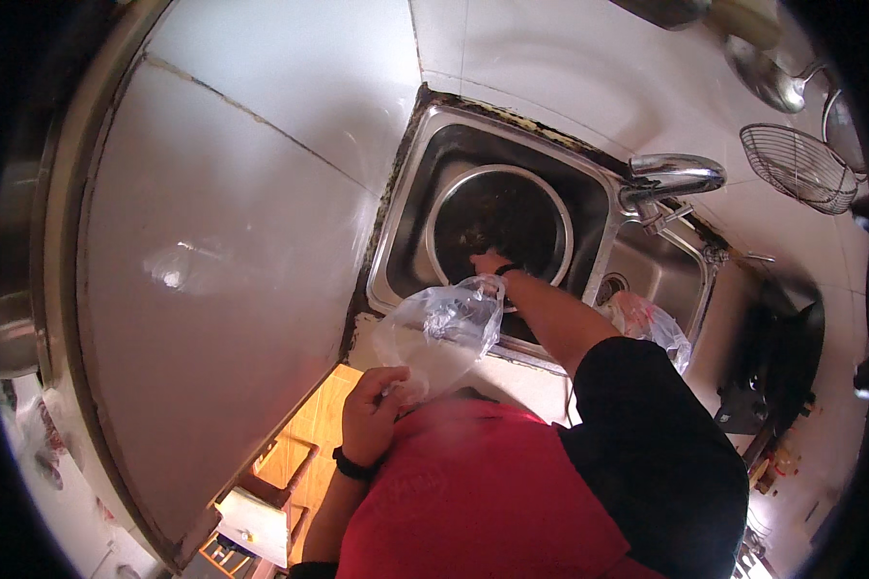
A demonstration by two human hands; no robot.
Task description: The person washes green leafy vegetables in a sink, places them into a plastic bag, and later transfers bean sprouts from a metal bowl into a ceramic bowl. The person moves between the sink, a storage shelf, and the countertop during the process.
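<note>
A clear plastic bag [442, 326] stretches between my hands over the front edge of the sink. My left hand [373, 416], with a dark band at its wrist, grips the lower end of the bag close to my red apron [471, 499]. My right hand [492, 263] reaches over the near side of a round metal basin [566, 231] and touches or nearly touches the bag's upper end; its fingers are partly hidden. The basin stands in the larger bowl of a stainless steel sink [402, 268]. Its inside looks dark, with unclear contents.
A chrome faucet [673, 174] rises behind the divider. Another plastic bag [648, 326] lies by the smaller sink bowl [659, 257]. A wire strainer [800, 168] and a metal ladle [764, 76] hang at right. A tiled wall [239, 239] borders the left side.
</note>
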